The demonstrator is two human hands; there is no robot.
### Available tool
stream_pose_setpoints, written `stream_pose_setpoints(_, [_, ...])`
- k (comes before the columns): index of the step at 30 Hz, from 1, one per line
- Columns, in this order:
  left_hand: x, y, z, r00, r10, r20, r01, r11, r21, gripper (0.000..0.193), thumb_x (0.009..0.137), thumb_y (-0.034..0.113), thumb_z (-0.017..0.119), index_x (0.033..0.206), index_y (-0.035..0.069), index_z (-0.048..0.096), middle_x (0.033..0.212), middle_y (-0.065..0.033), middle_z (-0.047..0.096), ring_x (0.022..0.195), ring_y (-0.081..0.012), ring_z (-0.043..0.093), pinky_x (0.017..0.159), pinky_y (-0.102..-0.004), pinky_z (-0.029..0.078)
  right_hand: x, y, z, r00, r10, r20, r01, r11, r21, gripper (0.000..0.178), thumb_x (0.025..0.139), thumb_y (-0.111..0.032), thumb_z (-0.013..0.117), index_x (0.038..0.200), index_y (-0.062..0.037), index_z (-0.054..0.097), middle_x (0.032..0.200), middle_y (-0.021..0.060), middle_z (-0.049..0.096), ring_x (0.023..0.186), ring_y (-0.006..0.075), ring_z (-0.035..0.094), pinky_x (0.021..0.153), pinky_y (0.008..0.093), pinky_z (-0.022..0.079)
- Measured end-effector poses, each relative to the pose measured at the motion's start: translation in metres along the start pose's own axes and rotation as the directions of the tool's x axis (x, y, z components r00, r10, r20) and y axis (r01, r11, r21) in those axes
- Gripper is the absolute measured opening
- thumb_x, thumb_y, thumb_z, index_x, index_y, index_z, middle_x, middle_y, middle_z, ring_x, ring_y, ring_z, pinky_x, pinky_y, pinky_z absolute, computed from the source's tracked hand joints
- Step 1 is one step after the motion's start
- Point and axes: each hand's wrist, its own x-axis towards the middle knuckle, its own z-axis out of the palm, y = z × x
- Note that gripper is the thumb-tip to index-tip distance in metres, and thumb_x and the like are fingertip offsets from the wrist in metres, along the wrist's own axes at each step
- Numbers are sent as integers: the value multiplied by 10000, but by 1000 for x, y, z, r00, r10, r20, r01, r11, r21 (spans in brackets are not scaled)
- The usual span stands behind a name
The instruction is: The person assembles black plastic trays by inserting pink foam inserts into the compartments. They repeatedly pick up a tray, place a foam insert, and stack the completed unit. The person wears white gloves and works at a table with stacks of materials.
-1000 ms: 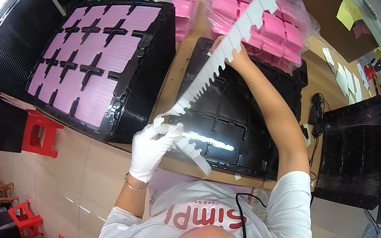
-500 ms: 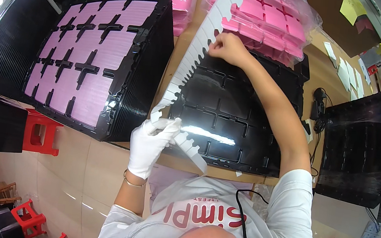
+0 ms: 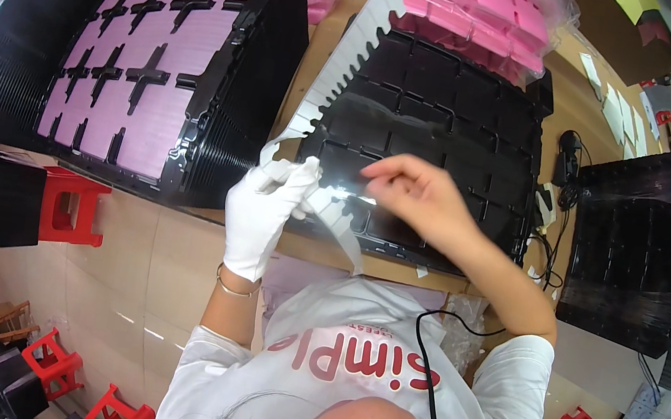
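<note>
My left hand, in a white glove, is closed on a long white paper strip with a notched, scalloped edge. From the glove the strip runs up and away along the left side of a black moulded tray. Its short end hangs down to the right, toward my shirt. My bare right hand is over the near part of the tray, to the right of the glove. Its index finger stretches left, apart from the thumb, and I see nothing held there.
On the left stands a tall stack of black trays topped with pink-lilac sheets. Bagged pink foam pieces lie at the back. At right are a black cable and a film-wrapped tray stack. A red stool stands on the floor.
My right hand has come back from the far part of the strip to near the glove, its fingers now apart. My left hand keeps its hold on the strip. The view has shifted slightly.
</note>
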Motion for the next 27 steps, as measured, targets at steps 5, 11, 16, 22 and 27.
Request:
stream_pose_setpoints(5, [-8,-2,0,998,-16,-54,17,1000,3,160,870,112,722,972,-11,710,848,-46,684,652,-62,597,561,-195,465,-15,-1,35,999,34,2,-34,997,-70,195,844,-147,748,1001,-56,678,621,-107,413,564,-12,292,538,196,262])
stream_pose_setpoints(11, [-13,-10,-14,993,23,-114,-26,999,-24,139,872,91,715,949,-23,703,834,-55,683,638,-61,583,559,-198,457,-24,5,50,1000,13,3,-13,999,-40,138,828,-138,758,916,-59,687,560,-100,375,535,-6,287,507,215,261])
stream_pose_setpoints(16, [-18,-8,-16,996,6,-91,-3,999,42,215,946,193,636,921,-16,681,744,-36,652,587,-56,539,545,-211,408,-26,7,55,985,-159,-61,144,970,-194,118,815,-105,752,881,-40,678,697,-26,572,533,50,415,538,209,366])
stream_pose_setpoints(22, [-24,-7,-17,998,-53,-16,53,998,-16,142,868,118,730,863,-12,674,751,-64,679,622,-82,604,575,-202,464,-17,27,58,718,-695,-35,615,658,-434,121,759,-28,765,840,-42,675,806,21,582,594,109,504,543,239,412])
stream_pose_setpoints(27, [-15,-11,-19,974,3,-225,-2,1000,4,143,885,128,715,835,-1,678,728,-33,659,593,-61,546,546,-194,404,-8,10,49,698,-712,71,684,635,-360,105,743,-19,770,810,-43,693,862,29,570,562,118,428,540,237,382])
